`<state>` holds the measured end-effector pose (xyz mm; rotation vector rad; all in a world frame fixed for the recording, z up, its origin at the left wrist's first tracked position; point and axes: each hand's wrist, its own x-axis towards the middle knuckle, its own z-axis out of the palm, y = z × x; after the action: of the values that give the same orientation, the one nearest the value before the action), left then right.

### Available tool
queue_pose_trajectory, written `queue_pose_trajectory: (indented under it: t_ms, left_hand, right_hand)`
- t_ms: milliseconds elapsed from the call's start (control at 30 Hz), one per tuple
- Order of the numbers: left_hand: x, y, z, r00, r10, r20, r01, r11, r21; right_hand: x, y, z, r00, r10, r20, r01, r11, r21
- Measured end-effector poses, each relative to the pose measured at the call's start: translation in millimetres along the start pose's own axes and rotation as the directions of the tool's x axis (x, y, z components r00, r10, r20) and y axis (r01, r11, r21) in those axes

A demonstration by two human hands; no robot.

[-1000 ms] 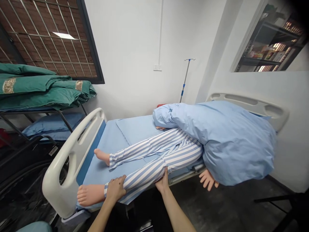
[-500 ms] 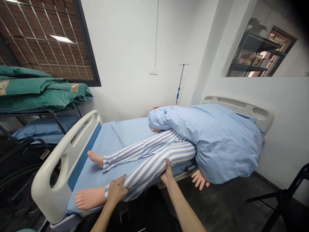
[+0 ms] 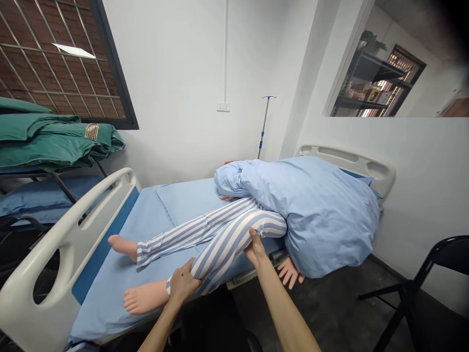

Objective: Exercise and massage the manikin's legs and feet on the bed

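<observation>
A pale wall point(image 3: 172, 88) stands behind a bed point(image 3: 183, 200) that runs lengthwise across the view. A bunched blue quilt point(image 3: 318, 215) covers the head end and the upper part of a manikin point(image 3: 230, 234). A black chair point(image 3: 414, 288) stands to the right. In striped trousers point(image 3: 172, 245), the manikin's near leg point(image 3: 216, 256) lies along the bed's near side. The left hand point(image 3: 183, 282) has its grip closed round that leg above the bare foot point(image 3: 144, 297); the right hand point(image 3: 255, 248) has its grip cupped round it higher up, thumb uppermost, its other fingers mostly hidden.
</observation>
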<state>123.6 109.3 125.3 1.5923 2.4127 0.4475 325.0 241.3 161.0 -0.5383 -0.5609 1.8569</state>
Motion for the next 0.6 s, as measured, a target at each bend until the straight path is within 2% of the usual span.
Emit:
queue_pose_trajectory:
  t_ms: [433,600]
  left_hand:
    - [23,43,19,0.999,-0.036,0.016,0.038,0.991,-0.126]
    - [25,46,19,0.999,-0.023,0.024,0.026,0.992,-0.124]
  right_hand:
    - [13,-41,4,0.995,-0.043,0.093,0.043,0.999,0.002]
    - [14,-41,2,0.99,-0.051,0.13,0.05,0.999,0.008]
